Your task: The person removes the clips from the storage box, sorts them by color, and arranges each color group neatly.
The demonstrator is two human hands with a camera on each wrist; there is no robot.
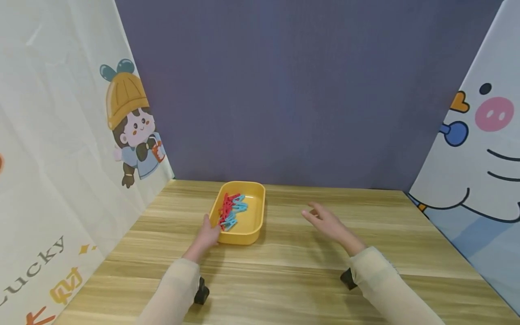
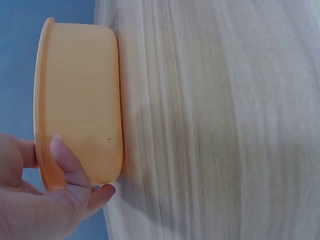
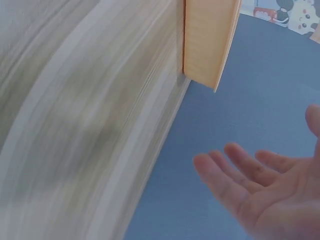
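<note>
A yellow plastic tray point(image 1: 255, 216) stands on the table, left of the middle in the head view. Red clothespins point(image 1: 225, 210) and light blue clothespins point(image 1: 239, 206) lie in a heap along its left side. My left hand point(image 1: 208, 234) grips the tray's near left corner. In the left wrist view the thumb of the left hand point(image 2: 47, 205) lies against the tray's outer wall point(image 2: 82, 90), with other fingers around the corner. My right hand point(image 1: 327, 222) hovers to the right of the tray, apart from it. Its fingers are relaxed and hold nothing, as the right wrist view shows point(image 3: 265, 190).
The wood-grain table point(image 1: 292, 289) reaches back to a dark blue-grey panel point(image 1: 284, 90). White printed sheets with cartoon figures flank it, one on the left point(image 1: 61, 135) and one on the right point(image 1: 487, 180). Black wrist devices point(image 1: 201, 292) sit under both sleeves.
</note>
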